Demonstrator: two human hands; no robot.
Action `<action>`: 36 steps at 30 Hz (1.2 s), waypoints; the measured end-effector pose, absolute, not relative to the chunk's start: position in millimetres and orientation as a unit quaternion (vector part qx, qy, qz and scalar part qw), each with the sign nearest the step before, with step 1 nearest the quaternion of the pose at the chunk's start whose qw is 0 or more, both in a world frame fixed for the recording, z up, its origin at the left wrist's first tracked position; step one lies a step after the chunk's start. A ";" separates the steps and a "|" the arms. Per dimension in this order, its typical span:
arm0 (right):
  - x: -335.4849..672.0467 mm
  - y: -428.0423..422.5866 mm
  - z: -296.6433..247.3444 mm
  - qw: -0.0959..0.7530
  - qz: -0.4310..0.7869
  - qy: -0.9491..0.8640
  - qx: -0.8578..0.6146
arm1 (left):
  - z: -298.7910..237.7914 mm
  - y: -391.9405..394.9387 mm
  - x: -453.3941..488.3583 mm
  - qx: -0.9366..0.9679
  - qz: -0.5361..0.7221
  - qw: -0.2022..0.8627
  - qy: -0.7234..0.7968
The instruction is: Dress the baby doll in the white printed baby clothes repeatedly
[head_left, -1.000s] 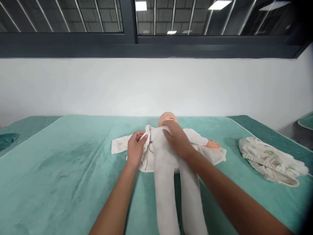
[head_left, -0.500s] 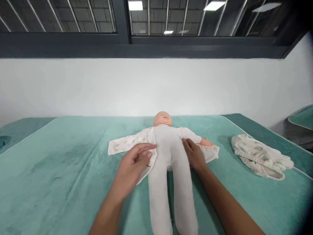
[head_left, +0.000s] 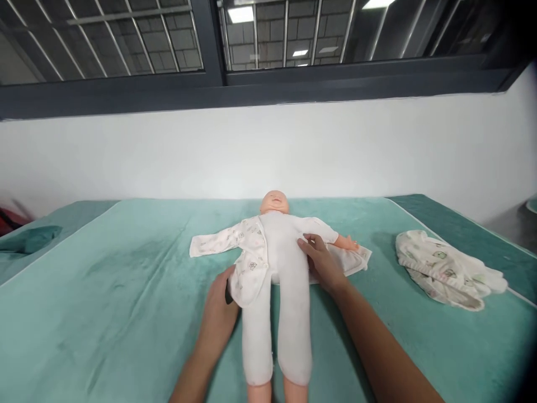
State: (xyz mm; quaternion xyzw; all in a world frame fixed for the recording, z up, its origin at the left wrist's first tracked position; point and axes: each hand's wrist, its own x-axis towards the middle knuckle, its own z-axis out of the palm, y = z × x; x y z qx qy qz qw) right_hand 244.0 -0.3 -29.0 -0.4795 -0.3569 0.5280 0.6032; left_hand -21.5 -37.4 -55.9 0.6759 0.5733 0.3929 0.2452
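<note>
A baby doll (head_left: 289, 246) lies on its back, with a white cloth body and legs. A printed baby shirt (head_left: 251, 274) has one front panel over the doll's side and hip; its sleeve (head_left: 213, 244) stretches out to the left. On the right, the doll's bare arm (head_left: 346, 243) lies over the other panel (head_left: 356, 258). My left hand (head_left: 220, 305) is at the shirt's lower edge by the doll's hip, its fingers hidden behind cloth. A dark patch I cannot identify shows there. My right hand (head_left: 323, 260) grips the doll's other side, fingers bent against the torso.
A folded printed white cloth garment (head_left: 448, 268) lies at the right on the green padded table cover (head_left: 126, 313). Behind stand a white wall (head_left: 268, 145) and a dark-framed window (head_left: 268, 87) with bars. Something red (head_left: 12, 221) shows at the far left.
The shirt panel at the left now lies over the doll's side. My left hand has moved down to the hip. The doll's legs have shifted left and its feet end shows skin-coloured parts.
</note>
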 end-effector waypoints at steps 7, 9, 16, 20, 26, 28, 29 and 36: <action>239.3 2.4 -34.7 0.646 0.577 -0.308 -0.395 | -39.2 -57.8 -10.6 0.661 0.422 0.272 0.557; 238.4 8.0 -34.6 0.648 0.572 -0.309 -0.397 | -40.3 -69.3 -14.3 0.671 0.421 0.294 0.535; 252.9 33.1 -31.0 0.585 0.547 -0.413 -0.434 | -13.3 -52.7 -6.3 0.699 0.456 0.214 0.507; 263.9 34.2 -35.9 0.569 0.552 -0.438 -0.425 | 11.5 -6.1 22.8 0.717 0.401 0.190 0.538; 259.3 32.5 -37.9 0.586 0.551 -0.439 -0.401 | 33.5 46.9 72.1 0.800 0.293 0.178 0.492; 256.2 31.2 -35.4 0.602 0.562 -0.426 -0.375 | 40.3 59.7 89.0 0.819 0.285 0.142 0.478; 254.9 30.6 -34.0 0.609 0.564 -0.422 -0.364 | 44.1 65.6 97.2 0.824 0.287 0.125 0.472; 249.1 31.5 -27.2 0.635 0.569 -0.429 -0.299 | 70.5 95.6 156.3 0.888 0.184 0.105 0.408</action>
